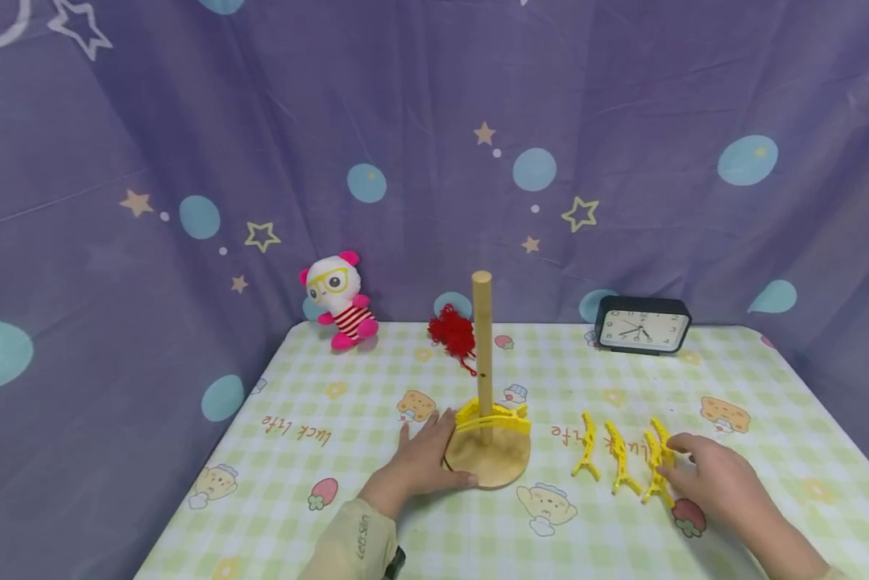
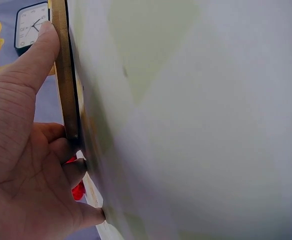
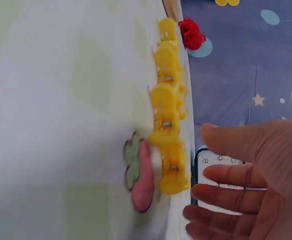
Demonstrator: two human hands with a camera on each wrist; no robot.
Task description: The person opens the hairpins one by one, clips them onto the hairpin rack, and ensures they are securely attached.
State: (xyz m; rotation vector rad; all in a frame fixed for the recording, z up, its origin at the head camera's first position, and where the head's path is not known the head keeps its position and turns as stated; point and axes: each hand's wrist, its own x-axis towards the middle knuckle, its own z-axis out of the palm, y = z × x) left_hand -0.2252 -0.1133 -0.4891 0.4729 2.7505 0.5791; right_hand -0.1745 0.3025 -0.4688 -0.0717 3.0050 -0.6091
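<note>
A wooden stand [image 1: 483,346] with an upright post and a round base rises near the table's middle. My left hand [image 1: 428,457] holds the left side of that base; in the left wrist view its thumb [image 2: 40,50] lies on the rim, fingers bent at the edge. Yellow plastic clips [image 1: 505,422] surround the foot of the post; their exact number is hidden. To the right, several more yellow spring clips [image 1: 620,459] lie in a row. Beside the rightmost clip [image 1: 654,471] is my right hand [image 1: 720,479], its fingers extended and apart from the clips in the right wrist view [image 3: 236,180].
At the back of the table are a panda plush toy [image 1: 340,298], a bundle of red yarn [image 1: 452,332] behind the post, and a black-framed clock [image 1: 643,325] to the right. A checked cloth [image 1: 376,532] covers the table. Behind hangs a purple curtain [image 1: 420,97].
</note>
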